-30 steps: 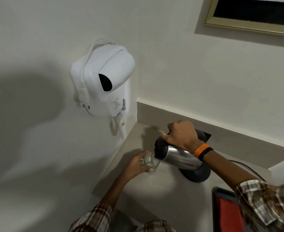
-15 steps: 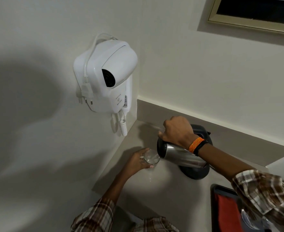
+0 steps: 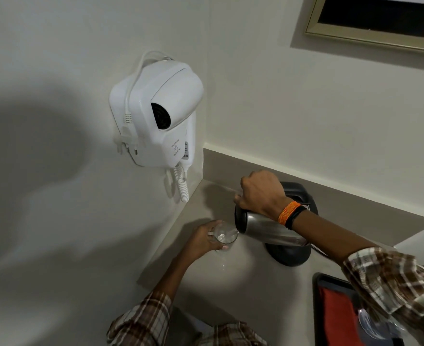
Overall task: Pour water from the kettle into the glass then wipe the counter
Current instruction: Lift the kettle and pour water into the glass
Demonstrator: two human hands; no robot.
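A steel kettle (image 3: 268, 228) with a black top is tipped far to the left, its spout over a clear glass (image 3: 224, 237). My right hand (image 3: 260, 193) grips the kettle's black handle from above. My left hand (image 3: 202, 239) wraps around the left side of the glass, which stands on the beige counter (image 3: 243, 283). Water runs from the spout into the glass, and some water sits in it. The kettle's round black base (image 3: 289, 254) rests on the counter just below and behind the kettle.
A white wall-mounted hair dryer (image 3: 157, 113) with a coiled cord hangs on the left wall above the counter corner. A black tray (image 3: 317, 308) with a red cloth (image 3: 338, 318) and another glass (image 3: 373, 323) lies at the bottom right. A framed picture (image 3: 370, 33) hangs on the back wall.
The kettle has stayed tipped over the glass, with both hands holding on. My head has dropped a little, so everything sits slightly higher in view.
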